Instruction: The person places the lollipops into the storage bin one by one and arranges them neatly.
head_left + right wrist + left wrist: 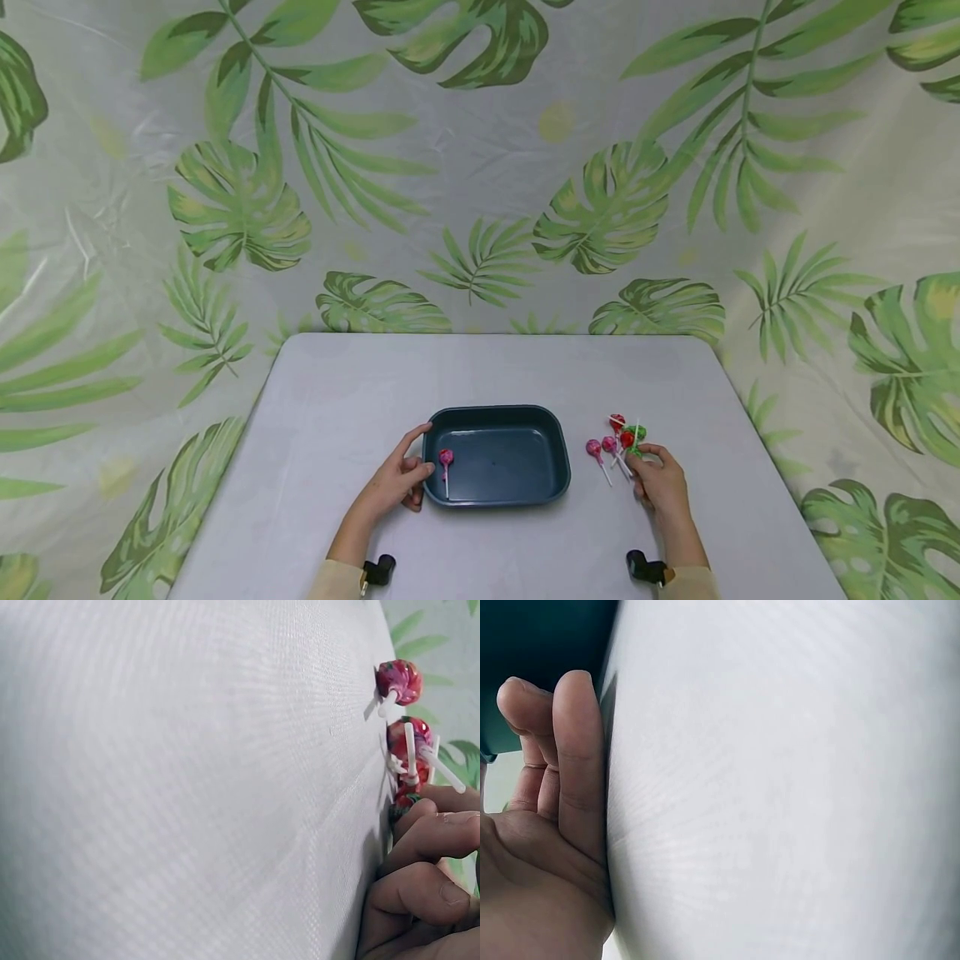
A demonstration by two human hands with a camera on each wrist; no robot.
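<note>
A dark teal tray [495, 502] stands on the white table. My left hand [397, 482] holds its left edge, one finger reaching along the rim toward the back corner. Inside the tray, at its left end, lies a pink lollipop [446, 457]. To the right of the tray is a small pile of lollipops with red, pink and green wrappers. My right hand [662, 483] is at the near side of this pile, pinching a green lollipop [635, 451] at the fingertips. In the right wrist view its fingers are bent beside a red lollipop [400, 681] and others.
The white table [525, 550] has rounded far corners. Behind it hangs a leaf-printed sheet [480, 183]. Each wrist wears a black device, such as the left one [381, 570]. A pink lollipop [594, 447] lies at the pile's left side, nearest the tray.
</note>
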